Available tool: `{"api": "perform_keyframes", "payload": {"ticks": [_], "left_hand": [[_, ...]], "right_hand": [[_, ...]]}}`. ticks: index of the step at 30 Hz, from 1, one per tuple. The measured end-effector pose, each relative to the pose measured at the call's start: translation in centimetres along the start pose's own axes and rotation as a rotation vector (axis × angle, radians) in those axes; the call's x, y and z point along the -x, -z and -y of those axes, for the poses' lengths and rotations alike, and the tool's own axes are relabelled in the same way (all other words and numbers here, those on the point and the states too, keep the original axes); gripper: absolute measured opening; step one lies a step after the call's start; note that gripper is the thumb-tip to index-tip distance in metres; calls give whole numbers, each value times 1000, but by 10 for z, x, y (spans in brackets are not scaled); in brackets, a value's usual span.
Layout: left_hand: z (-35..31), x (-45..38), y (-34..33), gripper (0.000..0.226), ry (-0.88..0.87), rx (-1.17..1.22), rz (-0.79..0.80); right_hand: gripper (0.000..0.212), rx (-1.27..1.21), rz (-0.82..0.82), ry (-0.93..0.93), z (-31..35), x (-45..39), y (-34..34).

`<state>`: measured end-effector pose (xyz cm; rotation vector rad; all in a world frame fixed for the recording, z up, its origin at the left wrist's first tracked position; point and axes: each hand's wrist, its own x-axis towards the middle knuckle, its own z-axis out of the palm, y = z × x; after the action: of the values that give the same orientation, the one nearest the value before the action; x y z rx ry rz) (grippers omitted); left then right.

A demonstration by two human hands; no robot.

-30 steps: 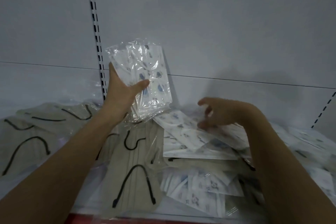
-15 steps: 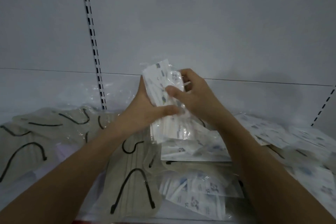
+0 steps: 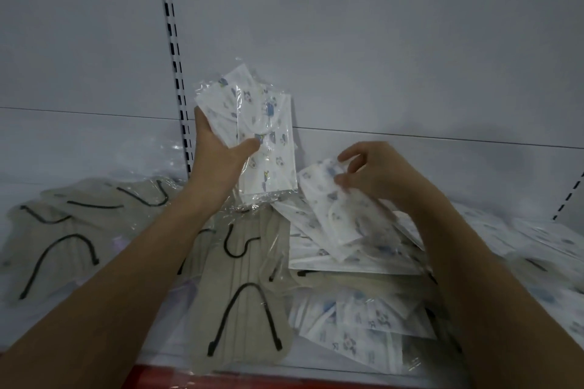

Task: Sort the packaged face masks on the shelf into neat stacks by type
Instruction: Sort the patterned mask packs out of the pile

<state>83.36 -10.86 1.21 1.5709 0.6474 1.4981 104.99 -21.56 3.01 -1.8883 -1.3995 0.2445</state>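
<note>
My left hand [image 3: 218,155] holds upright a small stack of white printed masks in clear wrappers [image 3: 262,136], above the shelf. To its right, my right hand [image 3: 369,174] pinches the top corner of another white printed mask pack [image 3: 335,215], lifted at one end off the pile of the same kind [image 3: 363,319]. Beige masks with black ear loops in clear bags [image 3: 246,300] lie at the left and centre of the shelf.
The grey back panel has a slotted upright [image 3: 173,57] behind my left hand and another [image 3: 568,196] at the far right. More white printed packs [image 3: 543,246] spread to the right. A red shelf edge [image 3: 252,380] runs along the front.
My right hand left the stack held by my left hand, dropped to the pile on the right and took hold of another white pack. The left hand stayed raised with its stack.
</note>
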Motion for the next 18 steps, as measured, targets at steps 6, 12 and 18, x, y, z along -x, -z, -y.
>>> {"api": "perform_keyframes", "payload": {"ticks": [6, 12, 18], "left_hand": [[0, 1, 3, 71, 45, 56, -13], [-22, 31, -24, 67, 33, -2, 408], [-31, 23, -14, 60, -45, 16, 271]], "right_hand": [[28, -642, -316, 98, 10, 7, 22], [33, -507, -289, 298, 37, 14, -34], [79, -599, -195, 222, 39, 15, -21]]}}
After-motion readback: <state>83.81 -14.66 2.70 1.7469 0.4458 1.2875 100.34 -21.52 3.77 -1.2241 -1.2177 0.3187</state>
